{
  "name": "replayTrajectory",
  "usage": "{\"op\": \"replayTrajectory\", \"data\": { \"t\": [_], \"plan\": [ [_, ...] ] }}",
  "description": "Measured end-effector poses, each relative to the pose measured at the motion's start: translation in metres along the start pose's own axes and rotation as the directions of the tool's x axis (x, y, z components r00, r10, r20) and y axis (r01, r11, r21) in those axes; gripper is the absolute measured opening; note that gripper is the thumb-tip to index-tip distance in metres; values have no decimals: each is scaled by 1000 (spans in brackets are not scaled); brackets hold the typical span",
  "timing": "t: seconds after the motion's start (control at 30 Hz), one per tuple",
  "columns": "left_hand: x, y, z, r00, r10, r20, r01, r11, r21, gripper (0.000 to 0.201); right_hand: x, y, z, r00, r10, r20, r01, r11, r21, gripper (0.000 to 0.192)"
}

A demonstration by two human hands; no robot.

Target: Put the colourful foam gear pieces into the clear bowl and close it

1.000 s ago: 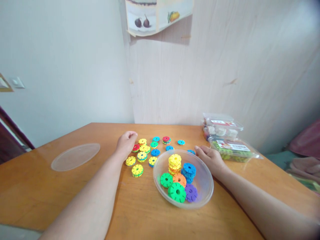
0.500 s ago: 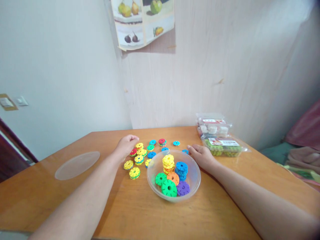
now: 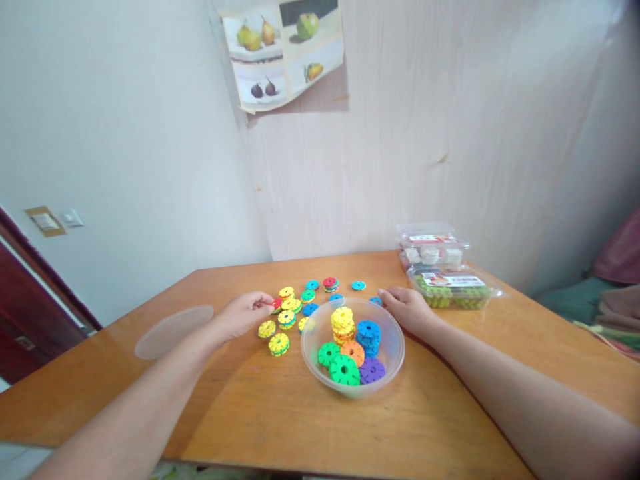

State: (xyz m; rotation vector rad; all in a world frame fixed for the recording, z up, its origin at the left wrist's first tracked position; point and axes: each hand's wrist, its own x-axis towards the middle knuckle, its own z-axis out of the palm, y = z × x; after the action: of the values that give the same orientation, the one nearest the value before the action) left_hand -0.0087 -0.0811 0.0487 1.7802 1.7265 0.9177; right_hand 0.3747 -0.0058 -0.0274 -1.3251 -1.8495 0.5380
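A clear plastic bowl [image 3: 390,357] stands on the wooden table [image 3: 280,420] and holds several coloured toy discs, among them a yellow stack [image 3: 342,321] and a green disc [image 3: 344,370]. My right hand [image 3: 407,310] rests against the bowl's far right rim. More loose discs [image 3: 295,307] lie scattered left of and behind the bowl. My left hand [image 3: 240,315] sits among them, its fingers pinched on a red and green disc [image 3: 276,305].
A clear round lid [image 3: 173,323] lies at the left of the table. Two clear food boxes [image 3: 443,270] stand at the back right by the wall. A fruit poster [image 3: 283,50] hangs above. A dark door frame is at far left.
The camera tilted up and shifted. My left hand drew back toward me and closed its fingers on the red and green disc. The right hand stayed by the bowl.
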Motion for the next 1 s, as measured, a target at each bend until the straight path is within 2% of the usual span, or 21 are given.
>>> {"op": "replayTrajectory", "data": {
  "t": [0.2, 0.43, 0.63, 1.0],
  "plan": [
    [0, 5, 3, 999, 42, -7, -41, 998, 38, 41, -1, 1, 1, 1000, -20, -10, 21, 999, 26, 46],
    [1, 6, 18, 987, 131, 92, -143, 980, 137, 36, 0, 1, 1, 1000, -27, -7, 27, 1000, 3, 46],
    [9, -6, 28, 989, 137, 59, -146, 973, 181, 30, 0, -1, 0, 1000, -3, 10, 3, 1000, -20, 46],
    [16, -17, 33, 988, 151, 39, -156, 953, 261, 21, -1, -3, -1, 1000, -26, 14, 27, 998, -53, 43]
  ]
}}
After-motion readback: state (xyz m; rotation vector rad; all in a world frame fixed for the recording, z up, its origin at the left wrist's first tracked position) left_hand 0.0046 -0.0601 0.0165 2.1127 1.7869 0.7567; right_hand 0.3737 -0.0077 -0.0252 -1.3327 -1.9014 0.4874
